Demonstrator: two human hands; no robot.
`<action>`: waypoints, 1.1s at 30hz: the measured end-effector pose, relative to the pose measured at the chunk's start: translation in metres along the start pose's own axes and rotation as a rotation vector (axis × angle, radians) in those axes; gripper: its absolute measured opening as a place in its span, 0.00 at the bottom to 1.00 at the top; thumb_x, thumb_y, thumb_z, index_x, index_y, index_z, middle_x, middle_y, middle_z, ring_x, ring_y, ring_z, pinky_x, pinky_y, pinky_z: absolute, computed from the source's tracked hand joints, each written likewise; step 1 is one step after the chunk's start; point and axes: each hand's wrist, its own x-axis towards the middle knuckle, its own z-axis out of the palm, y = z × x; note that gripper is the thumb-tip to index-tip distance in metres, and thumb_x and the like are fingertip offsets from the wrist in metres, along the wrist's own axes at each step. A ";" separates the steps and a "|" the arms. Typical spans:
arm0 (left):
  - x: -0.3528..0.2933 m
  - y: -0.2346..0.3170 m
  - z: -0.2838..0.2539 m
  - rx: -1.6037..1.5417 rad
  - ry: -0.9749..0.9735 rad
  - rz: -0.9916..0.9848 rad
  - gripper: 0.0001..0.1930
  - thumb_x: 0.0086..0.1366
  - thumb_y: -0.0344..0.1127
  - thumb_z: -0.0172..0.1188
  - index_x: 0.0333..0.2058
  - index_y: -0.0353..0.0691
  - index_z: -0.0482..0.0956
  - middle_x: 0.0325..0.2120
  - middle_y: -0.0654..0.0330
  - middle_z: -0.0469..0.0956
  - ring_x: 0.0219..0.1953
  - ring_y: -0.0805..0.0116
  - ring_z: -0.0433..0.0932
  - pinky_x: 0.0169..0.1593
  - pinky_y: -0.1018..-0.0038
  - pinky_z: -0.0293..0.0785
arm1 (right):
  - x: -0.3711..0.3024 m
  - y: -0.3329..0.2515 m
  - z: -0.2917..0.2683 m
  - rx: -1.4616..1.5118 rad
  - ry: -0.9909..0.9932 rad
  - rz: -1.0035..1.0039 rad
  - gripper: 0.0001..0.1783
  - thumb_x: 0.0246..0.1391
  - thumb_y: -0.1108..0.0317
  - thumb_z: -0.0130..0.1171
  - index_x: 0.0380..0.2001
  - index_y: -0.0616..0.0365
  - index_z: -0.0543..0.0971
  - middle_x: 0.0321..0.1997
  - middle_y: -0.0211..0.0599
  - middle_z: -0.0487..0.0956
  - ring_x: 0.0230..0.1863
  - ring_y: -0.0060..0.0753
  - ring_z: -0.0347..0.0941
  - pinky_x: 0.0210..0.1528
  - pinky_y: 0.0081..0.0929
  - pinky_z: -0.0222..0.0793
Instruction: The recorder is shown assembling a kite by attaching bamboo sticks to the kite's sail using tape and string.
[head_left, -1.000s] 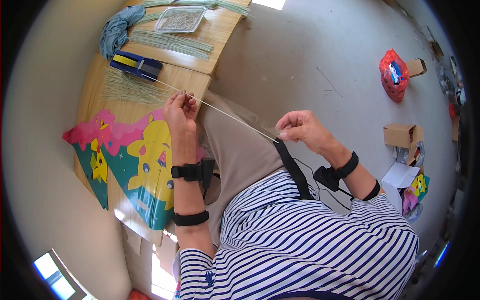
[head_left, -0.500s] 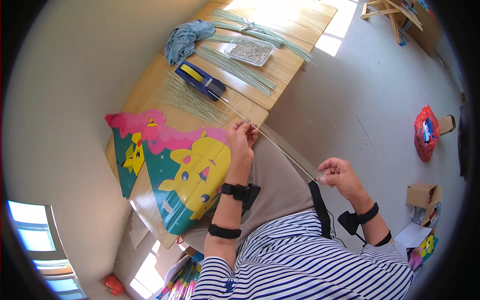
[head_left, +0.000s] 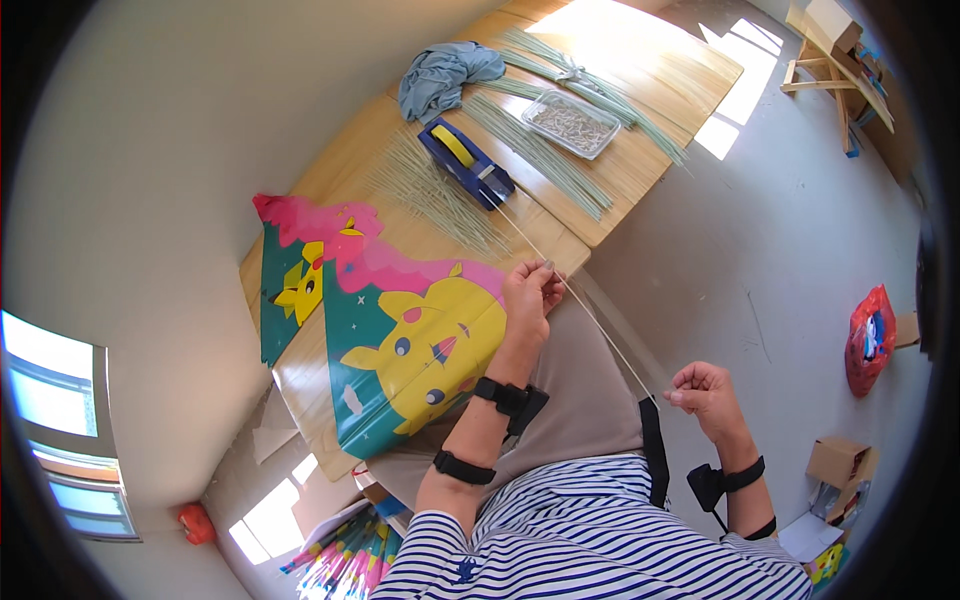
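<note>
A long thin pale rod (head_left: 600, 325) runs slantwise from the tape dispenser's front toward my right hand. My left hand (head_left: 533, 292) pinches it partway along, just off the table's near edge. Close by the rod's lower end is my right hand (head_left: 708, 400), its thumb and fingertips pressed together; whether they hold something small, I cannot make out. The blue tape dispenser (head_left: 480, 178) with a yellow roll core stands on the table by the rod's far end. Left of my left hand lies a shiny kite-like sheet (head_left: 365, 330), green and pink with yellow cartoon animals, partly over the table edge.
The wooden table (head_left: 690, 75) holds loose thin sticks (head_left: 430, 190), bundled green sticks (head_left: 540, 150), a clear tub of small pieces (head_left: 572, 122) and a blue-grey cloth (head_left: 447, 80). On the floor are a red bag (head_left: 868, 345) and cardboard boxes (head_left: 838, 462).
The view has swung, so the table sits further right. My right hand's fingertips have come slightly away from the rod's lower end. My left hand keeps its pinch on the rod.
</note>
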 end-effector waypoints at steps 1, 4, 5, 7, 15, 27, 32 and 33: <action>-0.001 0.004 -0.003 0.008 0.014 -0.008 0.03 0.68 0.28 0.60 0.37 0.39 0.75 0.27 0.58 0.80 0.24 0.74 0.77 0.29 0.79 0.78 | 0.002 0.000 0.000 -0.006 -0.010 0.004 0.08 0.47 0.80 0.66 0.32 0.63 0.80 0.24 0.29 0.79 0.23 0.16 0.70 0.25 0.16 0.64; 0.009 0.024 -0.037 0.021 0.060 0.031 0.03 0.68 0.29 0.60 0.36 0.40 0.75 0.26 0.58 0.81 0.23 0.75 0.78 0.28 0.80 0.77 | 0.005 -0.001 -0.002 -0.011 0.004 0.025 0.08 0.46 0.80 0.66 0.32 0.63 0.80 0.24 0.29 0.79 0.23 0.17 0.70 0.25 0.16 0.64; 0.011 0.038 -0.045 0.037 0.084 0.044 0.03 0.68 0.29 0.60 0.37 0.40 0.75 0.27 0.58 0.81 0.23 0.75 0.78 0.28 0.80 0.77 | 0.007 0.000 -0.001 -0.006 0.010 0.038 0.08 0.46 0.80 0.67 0.32 0.63 0.80 0.24 0.29 0.79 0.23 0.17 0.70 0.25 0.16 0.64; 0.024 0.070 -0.063 0.050 0.080 0.088 0.03 0.68 0.29 0.60 0.37 0.39 0.75 0.27 0.58 0.81 0.23 0.74 0.78 0.28 0.80 0.77 | 0.012 0.002 -0.002 -0.001 0.019 0.060 0.08 0.46 0.80 0.67 0.32 0.63 0.80 0.24 0.30 0.80 0.24 0.17 0.71 0.26 0.16 0.64; 0.099 0.164 0.039 0.292 0.020 0.322 0.03 0.69 0.28 0.59 0.38 0.37 0.75 0.30 0.55 0.82 0.26 0.70 0.82 0.29 0.78 0.80 | 0.031 0.032 -0.004 0.025 -0.002 0.182 0.09 0.44 0.80 0.67 0.32 0.63 0.81 0.25 0.31 0.80 0.24 0.19 0.72 0.27 0.18 0.66; 0.140 0.125 0.009 0.354 0.246 0.541 0.04 0.66 0.27 0.62 0.37 0.36 0.77 0.28 0.58 0.82 0.24 0.72 0.80 0.27 0.79 0.76 | 0.044 0.039 -0.012 0.060 0.042 0.232 0.09 0.45 0.81 0.66 0.32 0.63 0.80 0.24 0.32 0.80 0.23 0.18 0.72 0.27 0.17 0.65; 0.131 0.086 -0.020 0.006 0.310 0.201 0.05 0.64 0.30 0.65 0.36 0.38 0.78 0.28 0.59 0.82 0.25 0.71 0.79 0.29 0.77 0.74 | 0.052 0.050 -0.019 0.040 0.015 0.234 0.09 0.46 0.82 0.66 0.33 0.63 0.80 0.27 0.38 0.83 0.25 0.21 0.75 0.27 0.17 0.66; 0.132 0.082 -0.018 -0.103 0.303 0.100 0.06 0.64 0.31 0.66 0.35 0.38 0.78 0.28 0.59 0.82 0.26 0.71 0.80 0.30 0.76 0.75 | 0.053 0.050 -0.017 0.045 0.016 0.236 0.09 0.46 0.82 0.66 0.33 0.63 0.80 0.27 0.38 0.83 0.25 0.21 0.75 0.26 0.17 0.66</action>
